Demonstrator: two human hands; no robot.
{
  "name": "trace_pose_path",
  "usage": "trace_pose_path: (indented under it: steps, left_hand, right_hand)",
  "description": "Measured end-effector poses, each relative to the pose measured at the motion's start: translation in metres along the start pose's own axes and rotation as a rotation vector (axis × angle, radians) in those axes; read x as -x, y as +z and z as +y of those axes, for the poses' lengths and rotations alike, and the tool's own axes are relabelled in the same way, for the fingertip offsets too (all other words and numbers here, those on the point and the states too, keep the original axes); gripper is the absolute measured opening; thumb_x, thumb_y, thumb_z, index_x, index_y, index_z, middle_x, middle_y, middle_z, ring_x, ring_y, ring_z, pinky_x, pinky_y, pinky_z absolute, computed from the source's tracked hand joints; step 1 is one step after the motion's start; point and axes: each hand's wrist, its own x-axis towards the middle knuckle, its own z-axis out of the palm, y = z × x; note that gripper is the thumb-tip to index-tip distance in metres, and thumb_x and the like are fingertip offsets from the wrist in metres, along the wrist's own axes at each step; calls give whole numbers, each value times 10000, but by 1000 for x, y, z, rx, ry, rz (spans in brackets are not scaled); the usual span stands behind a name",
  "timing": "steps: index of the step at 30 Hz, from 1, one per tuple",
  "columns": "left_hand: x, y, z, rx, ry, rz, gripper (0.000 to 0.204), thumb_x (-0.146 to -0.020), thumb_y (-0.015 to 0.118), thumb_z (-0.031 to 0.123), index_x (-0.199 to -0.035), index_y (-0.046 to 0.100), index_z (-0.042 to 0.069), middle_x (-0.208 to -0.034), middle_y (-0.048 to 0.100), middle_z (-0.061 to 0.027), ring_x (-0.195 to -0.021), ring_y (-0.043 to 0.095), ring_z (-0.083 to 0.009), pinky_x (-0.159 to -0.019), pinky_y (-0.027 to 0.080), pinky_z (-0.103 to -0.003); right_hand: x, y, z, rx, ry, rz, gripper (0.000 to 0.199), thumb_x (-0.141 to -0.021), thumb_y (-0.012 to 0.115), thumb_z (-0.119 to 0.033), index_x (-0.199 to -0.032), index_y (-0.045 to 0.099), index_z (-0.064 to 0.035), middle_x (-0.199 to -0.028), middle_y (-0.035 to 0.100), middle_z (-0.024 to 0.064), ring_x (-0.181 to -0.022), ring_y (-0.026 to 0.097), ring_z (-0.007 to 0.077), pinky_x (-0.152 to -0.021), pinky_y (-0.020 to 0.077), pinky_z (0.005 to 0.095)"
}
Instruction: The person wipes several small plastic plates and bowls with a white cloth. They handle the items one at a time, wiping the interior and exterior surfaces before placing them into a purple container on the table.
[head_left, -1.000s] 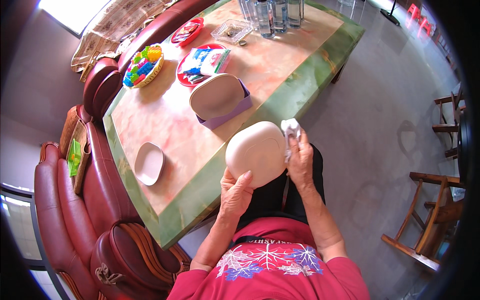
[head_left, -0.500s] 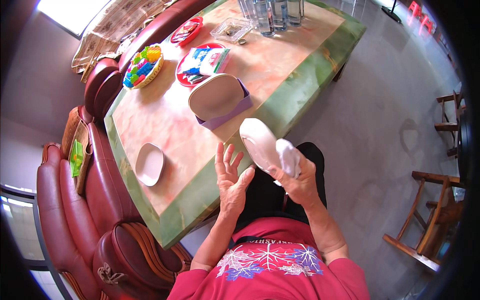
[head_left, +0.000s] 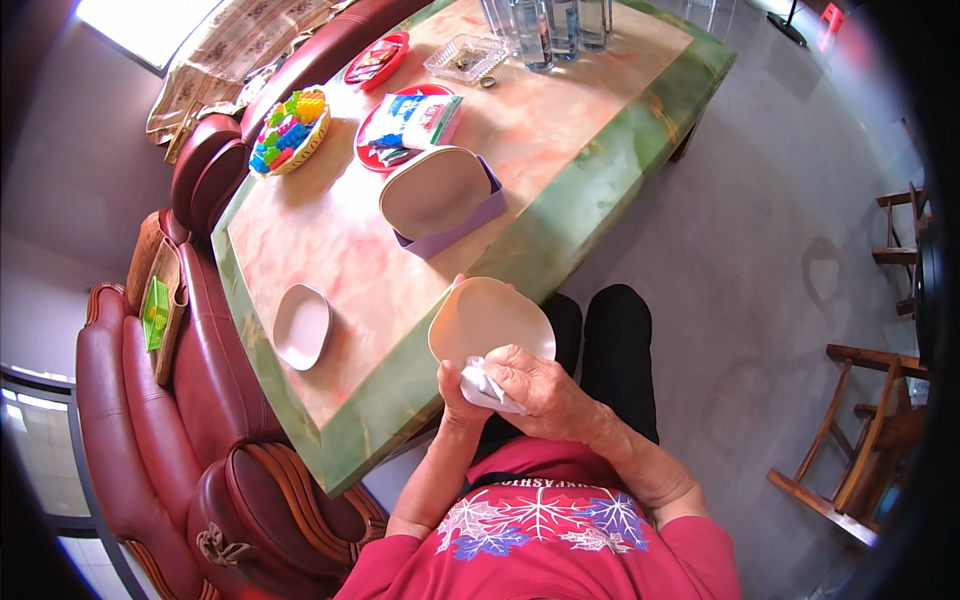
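Observation:
A cream-coloured shallow plate (head_left: pixel 490 318) is held above my lap, its inner face turned up toward me. My left hand (head_left: pixel 458 398) grips its near left rim, thumb on the edge, with most fingers hidden beneath. In my right hand (head_left: pixel 545 388) is a crumpled white tissue (head_left: pixel 484 384), pressed on the plate's near edge. Farther off on the table, a purple holder (head_left: pixel 455 232) has similar cream plates (head_left: pixel 430 195) standing upright in it. Another small plate (head_left: pixel 302 327) lies alone at the table's left.
The stone-topped table (head_left: pixel 375 435) has a green border. On it are a basket of colourful blocks (head_left: pixel 290 135), red plates with packets (head_left: pixel 362 150), a glass ashtray (head_left: pixel 467 58) and drinking glasses (head_left: pixel 562 30). A red leather sofa (head_left: pixel 215 330) flanks it; wooden stools (head_left: pixel 850 430) stand right.
The plate has come lower and left and now shows its inner face. My left hand, apart from it before, has taken its rim. My right hand moved left with the tissue.

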Motion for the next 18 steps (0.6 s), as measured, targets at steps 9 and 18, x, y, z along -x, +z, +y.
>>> trace_pose_path:
  steps: [9, 18]
  left_hand:
    - [3, 9, 7, 92, -93, 74, 540, -876, 553, 465, -1256, 500, 85, -1199, 583, -102, -1112, 567, -257, -982, 444, -412]
    - [-2, 9, 12, 99, -171, 90, 633, -912, 497, 392, -1444, 336, 88, -1432, 427, -90, -1309, 432, -240, -1073, 377, -405]
  right_hand:
    - [-19, 9, 14, 118, 183, -34, 420, -853, 615, -139, -1244, 550, 0, -1136, 510, 190, -1064, 528, 362, -881, 475, 427]
    - [-49, 30, 39, 815, 121, 316, 404, -793, 657, -29, -1187, 591, 30, -1170, 475, 185, -1010, 523, 354, -839, 476, 426]
